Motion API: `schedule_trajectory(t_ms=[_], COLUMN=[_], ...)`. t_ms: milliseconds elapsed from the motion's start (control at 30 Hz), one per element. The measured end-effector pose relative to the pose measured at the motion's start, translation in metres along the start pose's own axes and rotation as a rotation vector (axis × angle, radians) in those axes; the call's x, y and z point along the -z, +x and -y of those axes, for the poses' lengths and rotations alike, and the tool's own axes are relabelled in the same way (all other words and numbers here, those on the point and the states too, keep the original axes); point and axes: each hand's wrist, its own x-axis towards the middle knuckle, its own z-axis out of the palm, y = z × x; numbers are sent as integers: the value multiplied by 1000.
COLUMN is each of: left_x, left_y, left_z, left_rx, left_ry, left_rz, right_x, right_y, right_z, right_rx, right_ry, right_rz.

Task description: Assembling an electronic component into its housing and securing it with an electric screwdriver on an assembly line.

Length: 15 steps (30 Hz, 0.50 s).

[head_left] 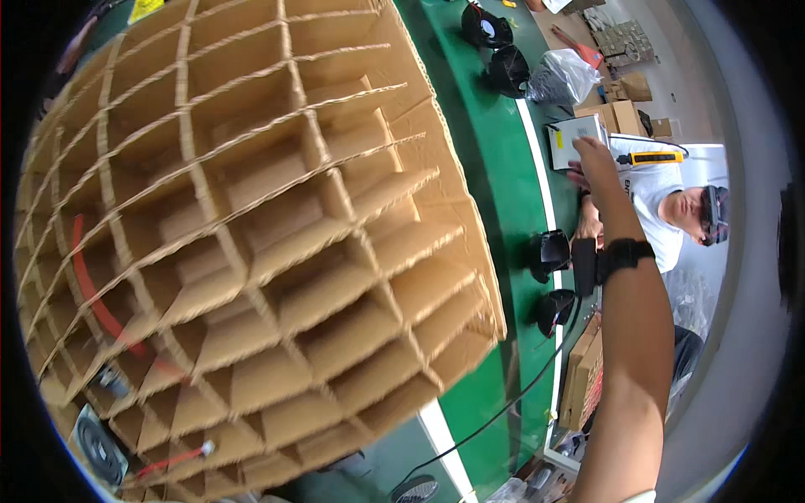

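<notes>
Left hand was out of view, so couldn't tell its grip. On the left, a brown cardboard box (463, 214) had a divider grid (289, 260), presumably to keep contents from knocking. Next, black cup-shaped plastic housings (549, 251) sat in loose pairs on a flat green work surface (470, 126). On the right, the bare right hand (594, 163) was loosely spread, clenching nothing visible, by a white box-shaped item (574, 127); touching, couldn't tell.

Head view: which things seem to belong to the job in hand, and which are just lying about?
Likely the job:
- right hand
- white box beside it
- divided carton
- black cup-shaped parts

Probably lying about:
- filled clear bag
- brown cartons
</notes>
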Motion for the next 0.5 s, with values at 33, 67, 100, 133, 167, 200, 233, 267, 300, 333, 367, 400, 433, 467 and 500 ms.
schedule_trajectory(t_ms=[33,67,100,133,167,200,233,267,300,333,367,400,433,467,500], left_x=[-9,-20,-28,-37,-44,-47,-49,-49,-48,-47,-46,-44,-42,-39,-35], left_y=[5,9,12,16,19,19,19,18,17,16,18,20,21,20,17], left_z=[-3,-3,0,2,2,-2,-5,-8,-10,-12,-13,-14,-14,-9,-4], left_rx=[28,49,70,87,100,113,125,140,154,168,186,205,224,240,266], left_ry=[-42,-83,-114,-146,-185,-226,-267,-305,-343,-379,-410,-439,-466,-487,-498], left_rz=[-2,-2,-1,1,1,12,24,41,57,72,80,86,91,98,111], right_x=[-8,-21,-34,-41,-43,-44,-45,-48,-48,-55,-55,-55,-49,-45,-42], right_y=[19,31,44,56,66,77,95,106,110,118,120,119,125,119,105], right_z=[2,6,12,16,19,17,12,7,0,-10,-15,-16,-20,-14,-5], right_rx=[3,51,103,104,227,342,394,445,411,408,441,474,539,541,499], right_ry=[-12,-52,-83,-81,-87,-91,-169,-244,-100,-227,-354,-480,-378,-366,-325], right_rz=[-1,-20,-38,-43,-65,-80,-144,-201,-45,-78,-108,-140,-174,-181,-160])
